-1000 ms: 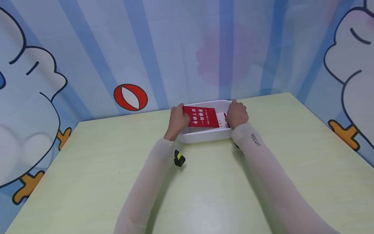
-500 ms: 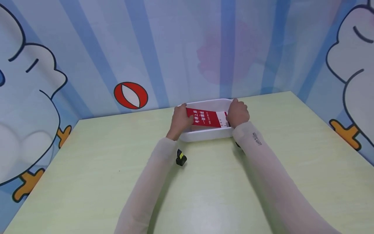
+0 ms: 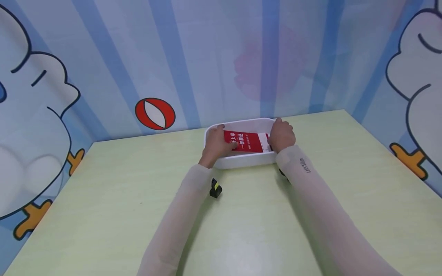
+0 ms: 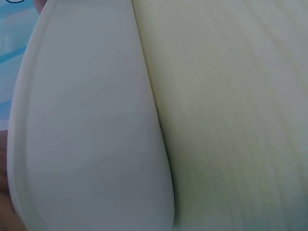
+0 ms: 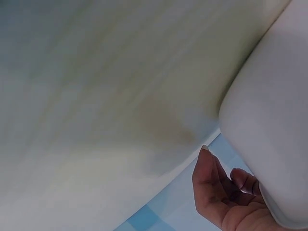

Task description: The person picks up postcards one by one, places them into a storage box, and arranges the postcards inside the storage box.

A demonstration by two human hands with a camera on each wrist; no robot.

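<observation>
A red booklet (image 3: 249,141) with white lettering lies flat in the white tray (image 3: 241,161); left hand (image 3: 215,145) and right hand (image 3: 281,135) each grip an end.

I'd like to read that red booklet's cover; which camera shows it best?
The head view: the red booklet lies in the white tray between both hands. The wrist views show only the tray's outer wall and the table, no booklet.

red booklet (image 3: 249,141): white lettering, white strip at its right end | lies nearly flat inside the tray, long side left-right | white tray (image 3: 241,161): shallow, rounded corners, on the green table near the far wall
</observation>
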